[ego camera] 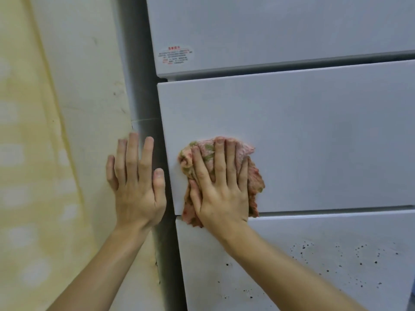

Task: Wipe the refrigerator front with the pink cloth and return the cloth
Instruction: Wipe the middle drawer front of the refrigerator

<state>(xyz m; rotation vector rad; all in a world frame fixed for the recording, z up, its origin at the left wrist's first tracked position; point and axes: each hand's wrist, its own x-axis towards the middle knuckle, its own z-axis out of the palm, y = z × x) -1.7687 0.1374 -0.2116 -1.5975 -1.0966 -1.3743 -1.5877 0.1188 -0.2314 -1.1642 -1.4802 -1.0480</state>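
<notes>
While spread flat over the pink cloth (pixel 254 178), pressing it with the right hand (pixel 221 194) against the refrigerator front (pixel 336 153), at the lower left corner of the middle panel (pixel 280 104). Fingers (pixel 219 162) straight and fanned, released rather than clenched, pinning the cloth and not curled round it. Crumpled, pink with greenish patches, showing past the fingertips and along the hand's right side, bottom fold reaching across the gap onto the lower panel (pixel 280 283). Left hand (pixel 137 189) raised just beside the refrigerator's left edge, fingers straight and relaxed, holding nothing, laid over the seam of pale wall (pixel 89 86) and grey side; contact or not, cannot tell. Dark specks (pixel 336 259) scattered over the lower panel. White sticker (pixel 176 55) with red print, too blurred to read, at the lower left corner of the upper door (pixel 269 23). Blurred yellowish covering (pixel 27 142) far left.
</notes>
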